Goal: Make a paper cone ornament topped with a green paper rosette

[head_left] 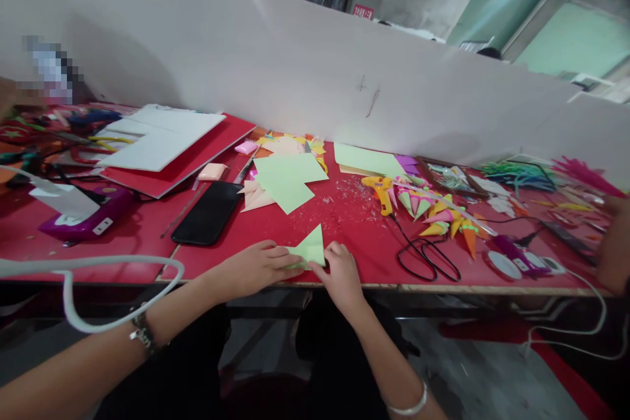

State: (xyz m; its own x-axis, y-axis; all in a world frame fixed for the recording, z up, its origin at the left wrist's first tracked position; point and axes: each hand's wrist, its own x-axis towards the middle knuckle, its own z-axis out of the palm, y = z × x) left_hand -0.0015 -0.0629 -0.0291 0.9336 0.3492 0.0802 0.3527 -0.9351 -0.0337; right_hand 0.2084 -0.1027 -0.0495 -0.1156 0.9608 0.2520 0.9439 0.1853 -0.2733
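A small folded piece of light green paper (314,246) lies at the front edge of the red table, one pointed corner standing toward the back. My left hand (258,269) grips its left side, fingers bent over the lower edge. On the right side, my right hand (343,275) pinches the same paper between thumb and curled fingers. Behind it, larger light green sheets (285,177) rest over peach paper pieces (256,195). The undersides of my fingers are hidden.
A black phone (209,213) lies left of my hands. To the right are a yellow glue gun (380,191) with a looping black cord (428,259) and several colourful paper cones (438,210). A white cable (123,261) hangs over the front left edge. Another person's arm (614,243) shows far right.
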